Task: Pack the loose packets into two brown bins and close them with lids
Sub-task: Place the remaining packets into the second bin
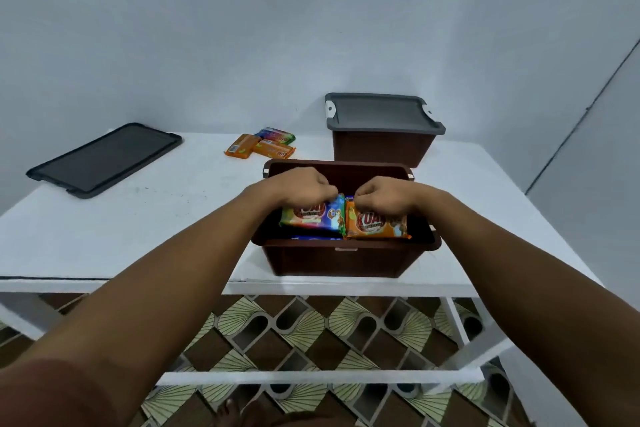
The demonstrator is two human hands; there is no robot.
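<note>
While both my hands are reaching into the near open brown bin [346, 253], my left hand [304, 185] is pinching the multicoloured packet [311, 217] and my right hand [384, 196] the orange packet [375, 225], fingers curled shut. Three loose packets [261, 146] are lying far-left of the hands, long axes running left-right, nearer my left hand.

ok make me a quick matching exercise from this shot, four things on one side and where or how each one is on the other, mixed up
Things:
1. far brown bin
2. loose lid
3. near brown bin
4. three loose packets

States:
A. open, both hands inside it on packets
B. flat on the table at the far left
C. closed with a grey lid
D. on the table behind the open bin

Pairs: 1-C, 2-B, 3-A, 4-D

The left hand holds the multicoloured packet; the right hand holds the orange packet.
</note>
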